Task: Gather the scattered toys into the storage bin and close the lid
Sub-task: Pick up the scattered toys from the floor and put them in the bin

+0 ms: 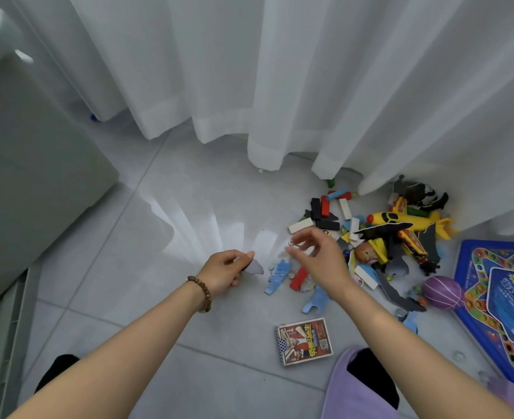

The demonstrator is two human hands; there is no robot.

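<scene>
step: gathering, early | L hand curls on grey scrap | R hand thumb+finger pinch small clip | toy pile on floor, far-right by curtain | bin: can't tell | next: carry both to bin

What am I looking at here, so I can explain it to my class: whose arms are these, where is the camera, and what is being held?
No machine: a person wears one camera on the head, looking down at their own arms. On the tiled floor lie a yellow toy plane, coloured blocks, a purple ball, a blue game board and a card box. The left hand has a flat grey piece in its grip; the right hand pinches a small silvery thing.
</scene>
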